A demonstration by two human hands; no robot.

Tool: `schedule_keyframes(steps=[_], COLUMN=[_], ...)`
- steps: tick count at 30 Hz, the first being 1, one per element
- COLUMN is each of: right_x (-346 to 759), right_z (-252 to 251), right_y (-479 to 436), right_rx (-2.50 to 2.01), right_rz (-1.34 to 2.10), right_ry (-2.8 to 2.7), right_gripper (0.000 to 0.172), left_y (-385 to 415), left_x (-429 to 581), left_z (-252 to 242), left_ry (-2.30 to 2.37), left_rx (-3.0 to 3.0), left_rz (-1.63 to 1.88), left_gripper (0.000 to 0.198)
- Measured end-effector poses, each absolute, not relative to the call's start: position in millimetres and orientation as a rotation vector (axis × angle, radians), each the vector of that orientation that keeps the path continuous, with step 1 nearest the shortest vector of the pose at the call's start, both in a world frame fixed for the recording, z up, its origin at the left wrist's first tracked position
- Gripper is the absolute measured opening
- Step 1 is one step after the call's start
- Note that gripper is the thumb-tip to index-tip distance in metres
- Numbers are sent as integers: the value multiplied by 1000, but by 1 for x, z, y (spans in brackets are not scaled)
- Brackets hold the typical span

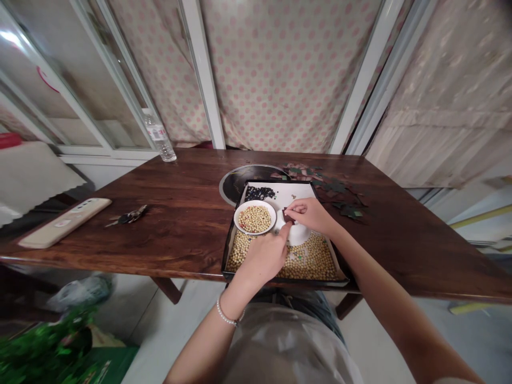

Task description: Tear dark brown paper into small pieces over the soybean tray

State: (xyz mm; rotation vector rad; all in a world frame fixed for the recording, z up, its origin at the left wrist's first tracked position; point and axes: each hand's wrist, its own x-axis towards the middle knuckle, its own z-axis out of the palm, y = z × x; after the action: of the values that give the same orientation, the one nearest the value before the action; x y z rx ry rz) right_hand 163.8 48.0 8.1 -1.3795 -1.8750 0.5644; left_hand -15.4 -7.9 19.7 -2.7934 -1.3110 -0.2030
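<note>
One dark-brown piece [287, 217], pinched by right hand [311, 213], lies just ahead of left hand [267, 257], whose grip cannot be told; bean bowl [236, 219] sits left, nearer left hand.

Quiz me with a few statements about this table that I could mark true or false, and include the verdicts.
1. The bracelet is on the right wrist. False: the white bracelet is on the wrist of the left hand.
2. The right hand is at a small dark brown piece. True.
3. The round white bowl is full of black beans. False: the white bowl holds mostly yellowish beans.
4. A clear plastic bottle stands toward the table's far side. True.
5. The keys lie inside the tray. False: the keys lie on the table, apart from the tray.
</note>
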Motion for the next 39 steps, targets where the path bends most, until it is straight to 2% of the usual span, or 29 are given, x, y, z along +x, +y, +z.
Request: schedule_keyframes(steps=[8,14,19,24,29,34,39], right_x=[163,164,164,166,162,164,168], right_z=[14,11,12,10,11,11,10], right_y=[45,48,46,49,45,47,48], right_rx=[-1363,-1453,-1371,-1441,-1402,-1447,-1419], right_rz=[557,440,529,248,426,320,485], right_ry=[-1892,-1741,-1874,-1796,-1875,-1777,-1816], right_gripper=[11,13,14,15,13,13,14], left_y=[-8,-8,-9,-9,-9,-9,-8], left_x=[-15,-15,-15,-15,-15,-15,-15], left_z=[20,20,21,21,22,22,22], left_ry=[-1333,-1333,-1352,-1354,-1345,-1353,-1351], left_rx=[-2788,-2811,-2816,-2806,-2820,-2837,-2840], left_rz=[-202,-215,-192,-184,-196,-206,-190], left_gripper=[54,53,54,52,51,52,51])
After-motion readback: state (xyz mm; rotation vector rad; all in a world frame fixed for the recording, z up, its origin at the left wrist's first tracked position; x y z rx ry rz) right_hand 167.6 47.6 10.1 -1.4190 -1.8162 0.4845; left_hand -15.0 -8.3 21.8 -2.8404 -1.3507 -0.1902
